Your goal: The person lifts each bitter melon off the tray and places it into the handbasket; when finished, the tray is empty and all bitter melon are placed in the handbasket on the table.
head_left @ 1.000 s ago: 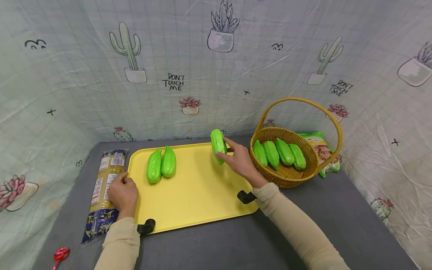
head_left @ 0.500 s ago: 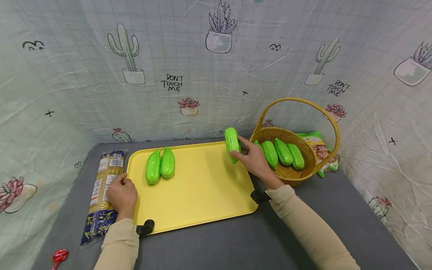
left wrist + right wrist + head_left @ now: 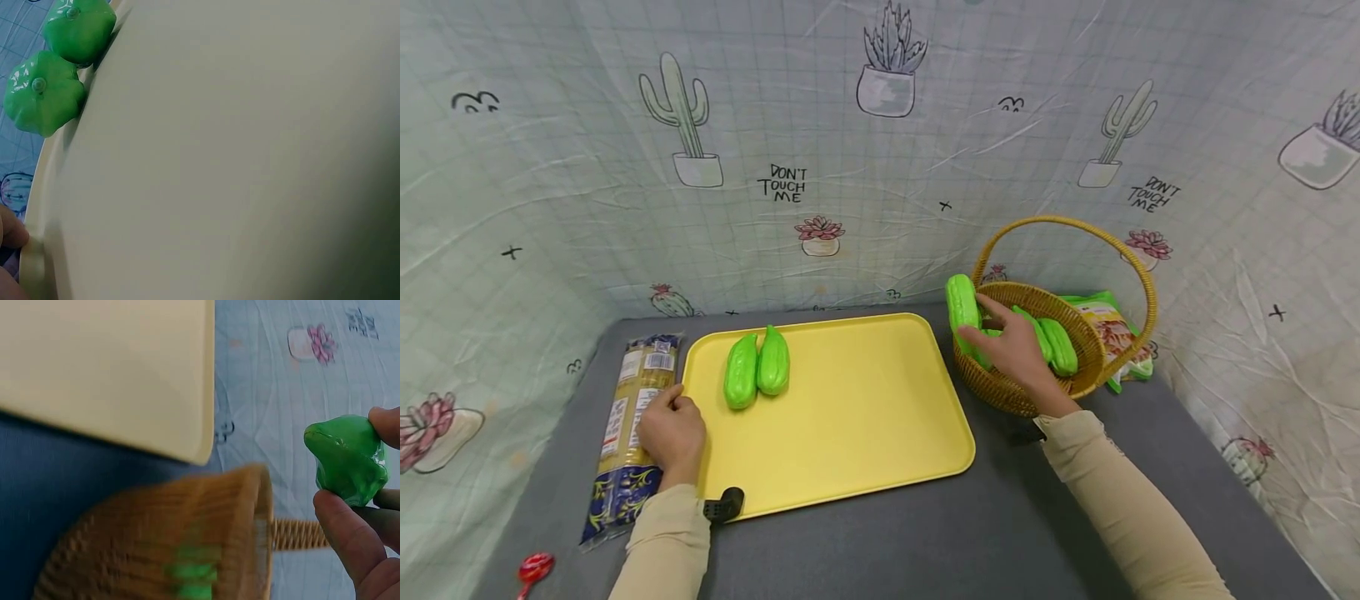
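Pinching 1 green gourd (image 3: 962, 304) between thumb and fingers, the right hand (image 3: 1013, 346) is at the left side of the 1 basket (image 3: 996, 392), with the gourd raised and apart from the wicker in the right wrist view. Behind that hand, at least 3 more gourds show inside the basket; it covers part of them, so the full count cannot be told. The left hand (image 3: 672, 429) is at the left rim of the 1 yellow tray (image 3: 850, 417), its fingers curled and touching the edge; whether they pinch it cannot be told. On the tray, 2 gourds (image 3: 742, 371) lie side by side near the far left corner. 1 long packet (image 3: 632, 408) lies left of the tray, just beside the left hand. 1 red lollipop (image 3: 536, 567) lies at the near left of the grey table (image 3: 880, 542), and 1 green bag (image 3: 1112, 329) lies behind the basket, on its right.
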Motion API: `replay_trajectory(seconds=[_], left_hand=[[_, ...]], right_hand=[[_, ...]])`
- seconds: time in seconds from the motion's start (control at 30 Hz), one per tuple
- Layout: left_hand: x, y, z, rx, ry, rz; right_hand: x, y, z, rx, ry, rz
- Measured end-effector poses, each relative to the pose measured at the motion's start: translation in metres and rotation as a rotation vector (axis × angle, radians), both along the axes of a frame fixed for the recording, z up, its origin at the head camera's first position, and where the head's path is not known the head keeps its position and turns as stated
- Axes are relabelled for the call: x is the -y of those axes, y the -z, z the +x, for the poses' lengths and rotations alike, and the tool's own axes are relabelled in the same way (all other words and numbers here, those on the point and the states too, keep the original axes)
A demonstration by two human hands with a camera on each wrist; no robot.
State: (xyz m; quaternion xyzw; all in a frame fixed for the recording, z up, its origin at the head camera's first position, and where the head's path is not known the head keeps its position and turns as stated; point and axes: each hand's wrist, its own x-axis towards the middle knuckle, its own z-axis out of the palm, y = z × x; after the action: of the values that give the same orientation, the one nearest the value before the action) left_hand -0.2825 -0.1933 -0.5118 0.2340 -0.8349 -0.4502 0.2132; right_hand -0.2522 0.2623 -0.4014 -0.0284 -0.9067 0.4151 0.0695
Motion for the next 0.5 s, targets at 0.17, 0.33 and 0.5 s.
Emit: replay_trajectory(seconds=[0.17,0.33,0.5], left_hand=[[0.000,0.000,0.000,-0.004,0.001,-0.011],[0.000,-0.002,0.000,-0.012,0.004,-0.024],[0.000,-0.004,-0.001,0.002,0.002,-0.029]], right_hand=[[-0.024,0.000,0.003,0.002,0.020,0.036],[-0.049,0.000,0.008,0.028,0.047,0.066],[-0.070,0.000,0.013,0.042,0.065,0.073]])
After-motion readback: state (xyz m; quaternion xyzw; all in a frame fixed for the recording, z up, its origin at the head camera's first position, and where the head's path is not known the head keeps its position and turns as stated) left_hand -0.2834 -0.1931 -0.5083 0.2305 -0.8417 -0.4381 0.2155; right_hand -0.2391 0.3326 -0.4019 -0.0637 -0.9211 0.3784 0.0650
